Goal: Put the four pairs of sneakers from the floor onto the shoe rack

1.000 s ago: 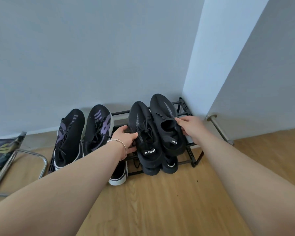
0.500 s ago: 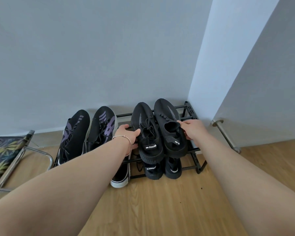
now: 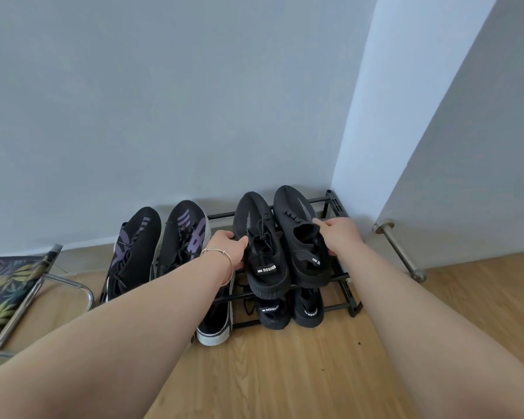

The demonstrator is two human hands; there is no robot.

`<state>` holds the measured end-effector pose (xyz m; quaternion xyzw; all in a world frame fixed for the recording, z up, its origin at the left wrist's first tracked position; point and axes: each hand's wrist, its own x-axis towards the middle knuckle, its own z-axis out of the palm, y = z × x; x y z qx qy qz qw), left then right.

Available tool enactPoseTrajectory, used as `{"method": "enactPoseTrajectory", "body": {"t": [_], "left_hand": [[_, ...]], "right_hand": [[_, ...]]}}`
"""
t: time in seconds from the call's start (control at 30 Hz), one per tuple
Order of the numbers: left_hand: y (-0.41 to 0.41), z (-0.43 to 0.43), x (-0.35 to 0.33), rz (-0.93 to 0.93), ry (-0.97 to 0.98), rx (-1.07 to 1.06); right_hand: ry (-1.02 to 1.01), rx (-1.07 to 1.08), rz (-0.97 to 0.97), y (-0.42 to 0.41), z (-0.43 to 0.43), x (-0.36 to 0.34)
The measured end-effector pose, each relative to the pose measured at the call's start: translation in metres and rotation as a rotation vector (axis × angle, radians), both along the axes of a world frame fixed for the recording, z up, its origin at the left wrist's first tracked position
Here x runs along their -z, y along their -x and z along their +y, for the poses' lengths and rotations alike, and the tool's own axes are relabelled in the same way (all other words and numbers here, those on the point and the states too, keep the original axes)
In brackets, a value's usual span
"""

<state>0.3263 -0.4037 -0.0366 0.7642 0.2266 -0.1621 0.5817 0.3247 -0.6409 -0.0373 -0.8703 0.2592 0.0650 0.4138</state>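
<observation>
A low black metal shoe rack stands against the wall in the corner. On the right of its top shelf rest two all-black knit sneakers. My left hand grips the left black sneaker at its side; my right hand grips the right black sneaker. A black pair with purple stripes sits on the top shelf's left. Below, a second black knit pair sits on the lower shelf, beside a black sneaker with a white sole, partly hidden by my left forearm.
A folding stool with leaf-print fabric and chrome legs stands at the left. A metal door stop juts from the white door at the right. Wood floor stretches in front of the rack.
Both hands stay on the black knit pair on the top shelf. The view has shifted slightly; the pair sits a little further back on the shelf.
</observation>
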Motion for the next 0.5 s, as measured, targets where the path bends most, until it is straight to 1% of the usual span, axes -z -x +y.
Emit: {"method": "enactPoseTrajectory", "body": {"t": [0.13,0.23,0.33,0.4,0.47,0.5], "left_hand": [[-0.004,0.007,-0.008,-0.122,-0.425,0.245],[0.000,0.010,-0.033,-0.218,-0.611,0.380],[0.011,0.022,-0.068,-0.286,-0.816,0.489],[0.021,0.038,-0.103,-0.303,-0.924,0.502],[0.022,0.057,-0.154,-0.321,-1.004,0.477],[0.023,0.068,-0.180,-0.361,-1.023,0.437]], "right_hand": [[0.070,0.021,-0.040,0.007,0.008,-0.011],[0.112,0.029,-0.106,0.014,0.018,-0.028],[0.250,0.000,-0.149,0.026,0.039,-0.063],[0.348,-0.048,-0.172,0.035,0.055,-0.101],[0.498,-0.104,-0.201,0.042,0.072,-0.153],[0.577,-0.126,-0.261,0.046,0.079,-0.179]]}}
